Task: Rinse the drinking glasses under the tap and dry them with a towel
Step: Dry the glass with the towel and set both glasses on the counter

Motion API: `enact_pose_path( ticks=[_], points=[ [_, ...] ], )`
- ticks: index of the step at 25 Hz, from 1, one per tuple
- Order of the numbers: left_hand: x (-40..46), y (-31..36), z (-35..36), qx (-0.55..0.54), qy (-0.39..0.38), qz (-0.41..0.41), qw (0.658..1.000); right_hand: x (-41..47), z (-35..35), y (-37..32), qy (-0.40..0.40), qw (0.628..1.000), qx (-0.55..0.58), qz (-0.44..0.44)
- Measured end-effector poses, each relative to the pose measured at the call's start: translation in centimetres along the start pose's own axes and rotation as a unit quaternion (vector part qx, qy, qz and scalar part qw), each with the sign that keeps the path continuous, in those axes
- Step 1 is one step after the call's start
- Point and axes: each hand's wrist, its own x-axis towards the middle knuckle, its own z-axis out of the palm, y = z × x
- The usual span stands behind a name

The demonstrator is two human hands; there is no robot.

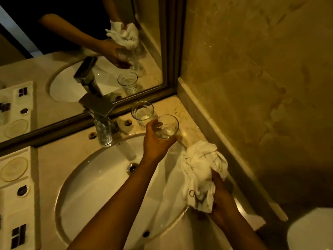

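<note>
My left hand (155, 139) grips a clear drinking glass (168, 126) upright, just above the counter to the right of the tap. A second clear glass (142, 112) stands upright on the counter right behind it, near the mirror. My right hand (220, 195) clutches a crumpled white towel (200, 170) over the right rim of the sink. The chrome tap (100, 121) is at the back of the white oval sink (93, 179); no water runs from it.
A mirror (72, 51) runs along the back and reflects my hands and the glasses. A marble wall (252, 87) closes the right side. A white tray with dark tile accents (16, 195) lies at the left. A white toilet edge (311, 231) shows at the lower right.
</note>
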Motion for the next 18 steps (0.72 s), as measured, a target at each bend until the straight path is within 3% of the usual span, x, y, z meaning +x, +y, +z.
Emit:
enact_pose_path(
  ticks=[11, 15, 18],
  points=[
    [7.9, 0.7, 6.0, 0.055, 0.089, 0.002, 0.995, 3.5, 0.8, -1.4, 0.064, 0.995, -0.080, 0.003],
    [9.1, 1.0, 6.4, 0.065, 0.105, -0.004, 0.992, 4.0, 0.9, -2.0, 0.030, 0.999, -0.039, 0.013],
    [9.7, 1.2, 6.6, 0.061, 0.107, -0.018, 0.992, 4.1, 0.6, -2.2, 0.007, 0.999, -0.041, -0.027]
  ],
)
